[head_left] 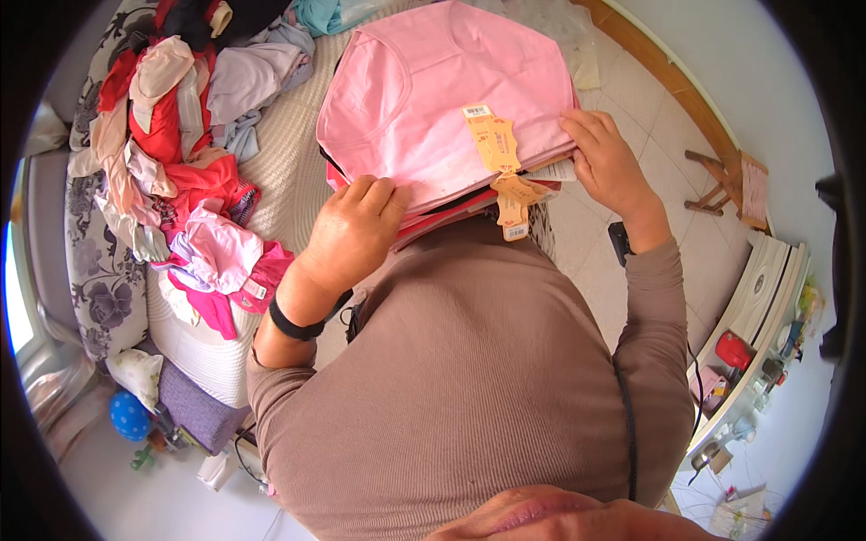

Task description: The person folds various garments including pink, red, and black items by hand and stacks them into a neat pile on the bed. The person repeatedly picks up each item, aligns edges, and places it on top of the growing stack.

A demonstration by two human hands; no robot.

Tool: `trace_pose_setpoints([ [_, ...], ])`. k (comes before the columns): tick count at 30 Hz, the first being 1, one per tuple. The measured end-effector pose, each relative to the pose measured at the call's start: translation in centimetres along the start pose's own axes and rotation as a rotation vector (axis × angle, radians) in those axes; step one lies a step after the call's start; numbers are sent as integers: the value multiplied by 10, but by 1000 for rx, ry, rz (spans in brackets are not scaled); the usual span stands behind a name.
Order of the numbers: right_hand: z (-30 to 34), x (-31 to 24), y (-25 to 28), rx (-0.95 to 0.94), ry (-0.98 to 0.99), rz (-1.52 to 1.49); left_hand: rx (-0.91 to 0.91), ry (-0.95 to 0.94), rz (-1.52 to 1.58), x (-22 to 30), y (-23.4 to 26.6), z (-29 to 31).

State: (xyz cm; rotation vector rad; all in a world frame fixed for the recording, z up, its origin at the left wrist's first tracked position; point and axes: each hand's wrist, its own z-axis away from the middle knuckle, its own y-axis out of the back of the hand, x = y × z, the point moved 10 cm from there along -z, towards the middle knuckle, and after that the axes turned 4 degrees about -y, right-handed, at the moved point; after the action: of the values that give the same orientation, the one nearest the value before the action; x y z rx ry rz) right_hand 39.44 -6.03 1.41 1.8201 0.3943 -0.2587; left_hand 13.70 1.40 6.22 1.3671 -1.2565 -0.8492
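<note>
In front of me lies a stack of flat underpants, a pair of pink briefs [442, 72] on top, with red and dark edges showing beneath. A yellow-orange cardboard tag [492, 137] lies on the pink fabric, and a second orange tag [513, 203] hangs over the near edge. My left hand [354, 225] is closed on the near left edge of the pink briefs, fingers curled. At the near right corner, my right hand [606, 160] pinches the edge, its thumb below and fingers above. What lies deeper in the stack is hidden.
A sofa [280, 162] with a cream cover stands at the left, heaped with loose clothes [167, 126] in red, pink and grey. A small folding stool [722, 189] stands on the tiled floor [631, 99] at right. A white cabinet [753, 298] and a blue balloon [130, 415] are farther out.
</note>
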Motion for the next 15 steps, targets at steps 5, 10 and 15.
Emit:
trace_pose_setpoints([
  [5, -2, -8, 6, 26, 3, -30, 31, -78, -124, -5, 5, 11],
  [10, 0, -32, 26, 151, -43, 156, -184, 78, 60, -7, -13, 15],
  [15, 6, -71, 0, 50, -73, -157, -31, 107, 241, -6, 30, -9],
])
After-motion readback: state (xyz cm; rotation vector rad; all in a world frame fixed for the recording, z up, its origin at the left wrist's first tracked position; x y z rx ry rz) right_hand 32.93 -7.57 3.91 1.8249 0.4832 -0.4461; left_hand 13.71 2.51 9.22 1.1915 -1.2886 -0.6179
